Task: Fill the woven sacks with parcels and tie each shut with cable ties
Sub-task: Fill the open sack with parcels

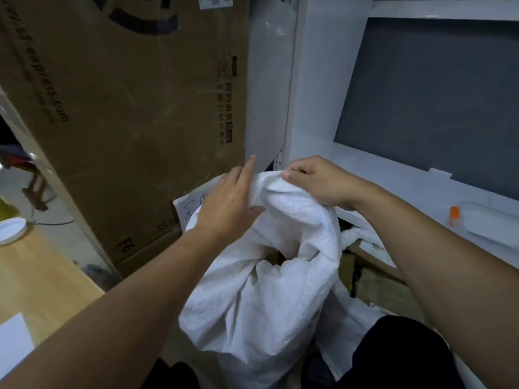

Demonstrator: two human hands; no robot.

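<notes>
The white woven plastic sack [269, 290] is stood on the floor between the person's knees, in front of the large brown printed cardboard carton [118, 108] and beside the white shelving unit [317, 80]. Its mouth is being gathered, so the step in hand is judged to be the closing of a filled sack ahead of tying.

The upper edge of the sack is gripped by the right hand [317, 181], with the fingers curled over the bunched fabric. The left hand [230, 203] is laid against the gathered fabric with the thumb pressed into a fold and the index finger extended and free; a firm grip by this hand is not evidenced.

A gap remains in the folds lower down, through which something brown is glimpsed. The next move is judged to require the loose fabric to be drawn into one tight neck and held by one hand while a tie is fetched.

No cable tie is seen. The contents of the sack are concealed. The small orange-and-white object [474, 217] on the shelf is blurred and not identified. Writing on the white sheet [193, 203] behind the left hand is largely covered.
</notes>
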